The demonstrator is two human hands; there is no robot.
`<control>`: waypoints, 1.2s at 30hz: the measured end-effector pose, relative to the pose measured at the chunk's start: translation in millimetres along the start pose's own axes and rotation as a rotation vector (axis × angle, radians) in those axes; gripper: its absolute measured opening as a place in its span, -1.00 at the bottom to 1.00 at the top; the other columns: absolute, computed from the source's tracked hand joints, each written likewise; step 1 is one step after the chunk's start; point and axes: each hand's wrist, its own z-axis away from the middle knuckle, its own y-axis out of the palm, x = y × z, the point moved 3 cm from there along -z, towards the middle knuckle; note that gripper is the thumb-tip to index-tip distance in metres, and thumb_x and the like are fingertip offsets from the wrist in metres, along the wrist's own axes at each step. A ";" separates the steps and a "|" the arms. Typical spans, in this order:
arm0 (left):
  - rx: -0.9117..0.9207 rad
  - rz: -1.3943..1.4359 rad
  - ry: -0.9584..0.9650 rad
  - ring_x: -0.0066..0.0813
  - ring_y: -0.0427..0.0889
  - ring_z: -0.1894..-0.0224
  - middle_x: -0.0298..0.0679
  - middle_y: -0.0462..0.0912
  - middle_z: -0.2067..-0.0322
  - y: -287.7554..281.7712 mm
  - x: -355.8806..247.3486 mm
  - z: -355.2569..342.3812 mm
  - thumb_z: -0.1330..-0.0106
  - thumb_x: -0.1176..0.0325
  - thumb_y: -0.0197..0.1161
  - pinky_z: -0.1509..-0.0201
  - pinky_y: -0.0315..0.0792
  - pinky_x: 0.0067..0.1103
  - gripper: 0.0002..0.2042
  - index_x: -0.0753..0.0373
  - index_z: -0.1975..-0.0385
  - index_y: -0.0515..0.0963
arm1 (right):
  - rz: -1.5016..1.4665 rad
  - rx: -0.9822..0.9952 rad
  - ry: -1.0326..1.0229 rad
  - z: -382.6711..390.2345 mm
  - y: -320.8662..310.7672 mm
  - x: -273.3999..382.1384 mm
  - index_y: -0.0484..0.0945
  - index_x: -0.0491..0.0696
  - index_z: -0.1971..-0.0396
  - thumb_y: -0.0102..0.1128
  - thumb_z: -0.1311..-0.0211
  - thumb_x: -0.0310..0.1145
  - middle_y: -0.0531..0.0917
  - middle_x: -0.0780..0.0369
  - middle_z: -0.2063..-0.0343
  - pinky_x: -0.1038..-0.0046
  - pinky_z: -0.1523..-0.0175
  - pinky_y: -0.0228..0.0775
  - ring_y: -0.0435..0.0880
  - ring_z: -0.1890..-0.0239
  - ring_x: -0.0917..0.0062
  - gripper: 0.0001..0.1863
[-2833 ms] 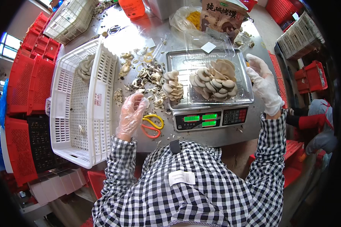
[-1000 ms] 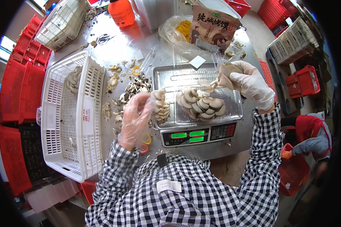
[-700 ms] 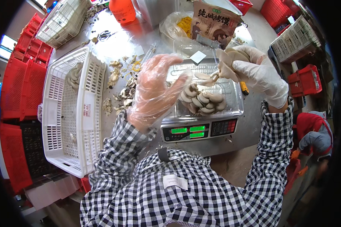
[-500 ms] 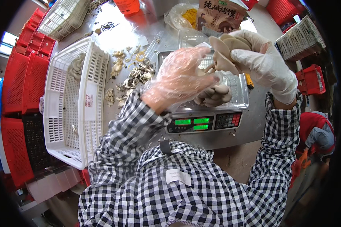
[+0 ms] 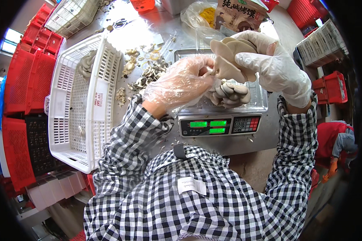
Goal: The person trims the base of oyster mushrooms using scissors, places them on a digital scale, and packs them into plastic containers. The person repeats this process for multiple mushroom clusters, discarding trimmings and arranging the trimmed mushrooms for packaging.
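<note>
In my right hand [image 5: 279,68], gloved in white, is a cluster of pale grey oyster mushrooms [image 5: 229,56], raised above the scale. The fingers are wrapped round its caps from the right. My left hand [image 5: 181,83], in a clear plastic glove, pinches the stem end of that same cluster. Below them a smaller clump of grey oyster mushrooms [image 5: 230,94] rests on the metal pan [image 5: 262,96] of a digital scale [image 5: 205,130]. The scale's green displays are lit. My hands hide part of the pan.
A white plastic crate [image 5: 93,116] with a few mushrooms stands at the left. Mushroom trimmings [image 5: 151,74] lie between crate and scale. Scissors [image 5: 122,24], a bag of something yellow [image 5: 201,16] and a brown packet [image 5: 239,16] are farther back. Another person [image 5: 336,140] bends at the right.
My left hand has closed from spread fingers to a pinch at the cluster's stem end. My right hand and the cluster have shifted slightly left.
</note>
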 end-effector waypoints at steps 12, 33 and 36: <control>0.028 -0.263 -0.021 -0.51 0.60 0.24 -0.26 0.66 0.26 -11.8 18.7 55.3 -0.35 0.34 0.22 0.11 0.51 -0.51 -0.70 0.23 -0.05 0.62 | -0.361 -0.032 0.126 13.1 -0.3 -47.1 0.46 -0.20 -0.21 0.24 -0.35 -0.47 0.66 0.19 -0.01 0.42 -0.12 0.59 0.69 -0.02 0.48 -0.55; -0.415 0.904 -0.601 -0.47 0.64 0.23 -0.28 0.58 0.25 -11.0 123.5 172.1 -0.37 0.36 0.31 0.06 0.57 -0.53 -0.38 0.30 -0.39 0.24 | 0.413 -0.182 0.252 -0.8 -22.1 -90.4 0.59 -0.19 -0.05 0.19 -0.37 -0.52 0.71 0.25 0.17 0.54 -0.03 0.49 0.64 0.12 0.62 -0.71; -0.439 0.896 -0.545 -0.46 0.66 0.16 -0.25 0.60 0.20 -6.9 131.7 178.5 -0.34 0.42 0.33 0.04 0.58 -0.53 -0.33 0.30 -0.42 0.18 | 0.452 -0.157 0.268 0.3 -25.9 -94.6 0.58 -0.18 -0.11 0.21 -0.36 -0.50 0.72 0.21 0.11 0.52 -0.08 0.48 0.65 0.08 0.60 -0.66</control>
